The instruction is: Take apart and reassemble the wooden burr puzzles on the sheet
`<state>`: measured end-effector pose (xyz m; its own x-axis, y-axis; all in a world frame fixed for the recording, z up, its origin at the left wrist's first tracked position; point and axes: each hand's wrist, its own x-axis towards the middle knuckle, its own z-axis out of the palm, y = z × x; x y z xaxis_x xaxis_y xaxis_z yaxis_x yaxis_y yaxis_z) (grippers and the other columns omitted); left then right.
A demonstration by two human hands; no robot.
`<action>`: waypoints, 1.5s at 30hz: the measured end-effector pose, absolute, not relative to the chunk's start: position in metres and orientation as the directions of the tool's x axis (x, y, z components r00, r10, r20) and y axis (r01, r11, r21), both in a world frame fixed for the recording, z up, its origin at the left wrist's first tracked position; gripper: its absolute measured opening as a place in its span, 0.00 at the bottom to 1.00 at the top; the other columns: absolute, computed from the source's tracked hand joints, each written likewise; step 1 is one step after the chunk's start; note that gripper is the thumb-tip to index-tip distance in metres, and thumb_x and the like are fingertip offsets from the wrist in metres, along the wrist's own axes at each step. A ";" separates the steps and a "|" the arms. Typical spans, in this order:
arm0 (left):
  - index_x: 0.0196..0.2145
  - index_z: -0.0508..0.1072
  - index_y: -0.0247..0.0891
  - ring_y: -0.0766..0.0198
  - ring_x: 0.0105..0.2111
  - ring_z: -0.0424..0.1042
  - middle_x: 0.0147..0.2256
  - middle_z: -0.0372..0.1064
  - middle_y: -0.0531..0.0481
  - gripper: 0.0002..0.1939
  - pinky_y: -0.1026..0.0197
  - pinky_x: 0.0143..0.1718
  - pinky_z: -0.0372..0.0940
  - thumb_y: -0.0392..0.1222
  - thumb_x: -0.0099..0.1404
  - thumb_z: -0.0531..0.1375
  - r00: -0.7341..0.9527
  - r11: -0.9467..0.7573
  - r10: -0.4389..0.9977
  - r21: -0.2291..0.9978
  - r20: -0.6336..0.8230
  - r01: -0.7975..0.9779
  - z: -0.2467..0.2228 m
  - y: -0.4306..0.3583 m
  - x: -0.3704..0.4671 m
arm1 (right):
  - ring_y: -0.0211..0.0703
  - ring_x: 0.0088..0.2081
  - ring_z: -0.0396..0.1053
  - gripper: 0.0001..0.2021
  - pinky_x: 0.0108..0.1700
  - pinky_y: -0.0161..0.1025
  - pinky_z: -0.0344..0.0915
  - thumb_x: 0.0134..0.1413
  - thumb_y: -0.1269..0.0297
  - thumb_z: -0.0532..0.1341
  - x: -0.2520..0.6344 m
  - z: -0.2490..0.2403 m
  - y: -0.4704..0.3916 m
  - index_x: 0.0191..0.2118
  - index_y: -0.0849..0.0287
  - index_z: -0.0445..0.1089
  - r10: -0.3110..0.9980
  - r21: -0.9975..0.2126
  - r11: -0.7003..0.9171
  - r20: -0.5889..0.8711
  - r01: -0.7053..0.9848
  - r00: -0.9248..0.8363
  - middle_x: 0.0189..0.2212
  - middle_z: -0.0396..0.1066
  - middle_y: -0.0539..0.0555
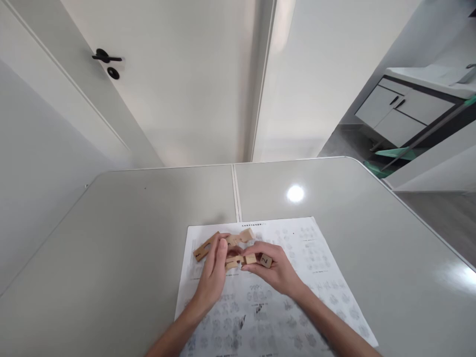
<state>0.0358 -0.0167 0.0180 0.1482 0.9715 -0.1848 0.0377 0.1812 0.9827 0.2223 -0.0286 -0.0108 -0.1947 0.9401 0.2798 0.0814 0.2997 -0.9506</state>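
Observation:
Several notched wooden pieces lie near the top of a printed paper sheet (275, 297). My left hand (216, 263) is closed around a notched wooden piece (231, 263). A longer slotted piece (202, 252) sticks out beyond its left side, and another piece (246, 235) shows above the fingers. My right hand (273, 265) pinches a wooden piece (250, 258) between thumb and fingers, close against the left hand's piece. Beside the right knuckles is a block marked 2 (266, 260). The fingers partly hide how the pieces meet.
The sheet rests on a grey table (122, 258) with a pale seam running away from me. Behind the table stand white door panels (193, 89) with a black handle (106, 56). A white sink cabinet (405, 109) is at the back right.

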 end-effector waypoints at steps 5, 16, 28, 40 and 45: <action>0.43 0.71 0.42 0.61 0.36 0.72 0.40 0.74 0.48 0.22 0.60 0.40 0.69 0.64 0.77 0.52 0.082 0.114 0.990 0.993 -0.112 -0.018 0.021 -0.007 0.035 | 0.42 0.30 0.66 0.12 0.32 0.38 0.64 0.62 0.52 0.71 0.226 -0.008 -0.029 0.44 0.54 0.80 0.976 -0.983 0.179 0.172 0.039 -0.133 0.32 0.74 0.53; 0.40 0.73 0.41 0.61 0.31 0.71 0.31 0.71 0.51 0.15 0.63 0.33 0.63 0.54 0.77 0.56 0.175 -0.057 0.984 0.962 0.010 0.265 0.013 -0.009 0.033 | 0.50 0.45 0.71 0.12 0.33 0.38 0.68 0.55 0.51 0.75 0.229 -0.011 -0.024 0.42 0.51 0.83 0.983 -0.989 0.004 0.031 -0.147 -0.184 0.59 0.66 0.61; 0.36 0.72 0.39 0.64 0.29 0.67 0.29 0.69 0.52 0.20 0.64 0.31 0.60 0.58 0.76 0.56 0.353 0.032 0.931 0.984 -0.094 0.177 0.021 -0.004 0.031 | 0.28 0.19 0.51 0.12 0.19 0.33 0.53 0.58 0.54 0.72 0.232 -0.020 -0.025 0.42 0.55 0.81 0.964 -0.953 -0.152 -0.085 -0.262 -0.251 0.36 0.74 0.52; 0.24 0.68 0.38 0.64 0.16 0.65 0.17 0.68 0.49 0.36 0.62 0.21 0.60 0.71 0.75 0.45 0.495 0.292 0.823 0.955 -0.279 0.053 0.018 -0.009 0.032 | 0.28 0.19 0.51 0.16 0.19 0.33 0.52 0.58 0.49 0.71 0.230 -0.016 -0.023 0.43 0.55 0.79 0.972 -0.947 -0.154 -0.094 -0.283 -0.215 0.50 0.75 0.59; 0.30 0.73 0.37 0.66 0.16 0.65 0.19 0.71 0.49 0.34 0.64 0.19 0.59 0.71 0.73 0.51 0.608 0.406 0.710 0.912 -0.356 0.061 0.028 -0.007 0.028 | 0.49 0.42 0.72 0.11 0.45 0.45 0.71 0.57 0.53 0.73 0.228 -0.007 -0.022 0.42 0.52 0.82 0.984 -0.979 0.029 0.063 -0.201 -0.168 0.46 0.76 0.58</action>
